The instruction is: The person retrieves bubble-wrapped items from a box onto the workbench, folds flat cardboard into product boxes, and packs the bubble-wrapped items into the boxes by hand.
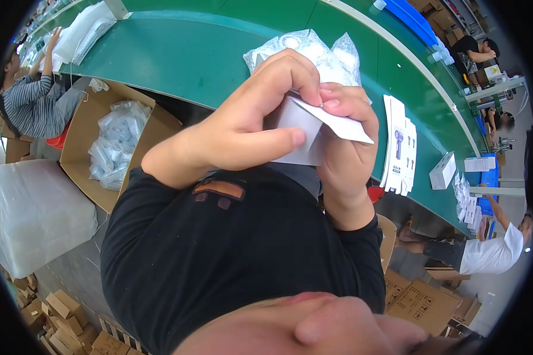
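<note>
A small white cardboard box (299, 127) is held between both my hands above the table edge, close to my chest. Its white flap (337, 121) sticks out towards the right. My left hand (266, 100) is closed around the box's left side, its thumb on the front face and its curled fingers at the top edge. From the right, my right hand (352, 127) grips the box, its fingertips at the flap near those of my left hand. The inside of the box is hidden. Just beyond my hands lie clear plastic bags (308, 44) with contents I cannot make out.
Printed white flattened cartons (398, 148) are stacked to my right, near a closed white box (442, 171). An open carton (80, 127) of plastic-wrapped pieces stands at my left on the floor side of the green table (177, 53). Co-workers sit on both sides.
</note>
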`<state>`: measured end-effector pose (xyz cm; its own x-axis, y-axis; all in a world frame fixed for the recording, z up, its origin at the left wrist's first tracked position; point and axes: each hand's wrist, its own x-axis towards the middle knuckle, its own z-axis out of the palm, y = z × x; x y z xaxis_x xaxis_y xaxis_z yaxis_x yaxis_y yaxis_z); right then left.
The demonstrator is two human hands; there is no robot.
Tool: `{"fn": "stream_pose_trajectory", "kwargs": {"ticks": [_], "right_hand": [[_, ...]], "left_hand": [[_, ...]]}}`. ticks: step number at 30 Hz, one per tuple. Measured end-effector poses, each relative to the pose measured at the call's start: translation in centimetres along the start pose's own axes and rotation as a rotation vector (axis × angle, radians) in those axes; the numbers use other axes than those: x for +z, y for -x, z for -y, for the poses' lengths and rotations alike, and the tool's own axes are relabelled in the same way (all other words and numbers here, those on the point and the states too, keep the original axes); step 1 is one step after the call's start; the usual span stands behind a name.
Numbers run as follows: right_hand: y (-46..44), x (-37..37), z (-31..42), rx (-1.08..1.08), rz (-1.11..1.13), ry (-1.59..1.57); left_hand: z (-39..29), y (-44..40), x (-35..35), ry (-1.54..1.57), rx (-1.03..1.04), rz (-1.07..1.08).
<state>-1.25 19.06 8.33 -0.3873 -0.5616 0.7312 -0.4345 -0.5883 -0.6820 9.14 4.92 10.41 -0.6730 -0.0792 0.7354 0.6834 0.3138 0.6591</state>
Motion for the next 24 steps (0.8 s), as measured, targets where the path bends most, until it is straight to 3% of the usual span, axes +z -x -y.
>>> {"fn": "stream_pose_trajectory", "kwargs": {"ticks": [2, 7, 12, 14, 16, 18, 20, 24], "right_hand": [[0.0, 0.2, 0.2, 0.030, 0.004, -0.004], [0.2, 0.8, 0.5, 0.090, 0.009, -0.057], [0.0, 0.5, 1.4, 0.246, -0.053, -0.490], [0.3, -0.6, 0.0, 0.124, -0.034, -0.378], [0.5, -1.1, -0.6, 0.000, -0.018, -0.265], [0.8, -0.7, -0.5, -0.025, -0.201, -0.360], [0.7, -0.9, -0.2, -0.002, -0.185, -0.347], [0.1, -2.6, 0.6, 0.042, 0.036, -0.506]], "left_hand": [[0.2, 0.2, 0.0, -0.156, 0.031, 0.024], [0.8, 0.5, -0.5, -0.143, 0.024, -0.001], [0.6, 0.9, -1.5, -0.054, -0.023, 0.104], [1.5, 1.0, -0.2, -0.093, 0.156, -0.092], [1.2, 1.5, -0.3, -0.450, 0.272, 0.040], [1.3, 1.4, 0.1, -0.555, 0.329, 0.049], [2.0, 1.0, 0.7, -0.553, 0.337, -0.049], [1.3, 0.7, -0.5, -0.622, 0.373, 0.089]]}}
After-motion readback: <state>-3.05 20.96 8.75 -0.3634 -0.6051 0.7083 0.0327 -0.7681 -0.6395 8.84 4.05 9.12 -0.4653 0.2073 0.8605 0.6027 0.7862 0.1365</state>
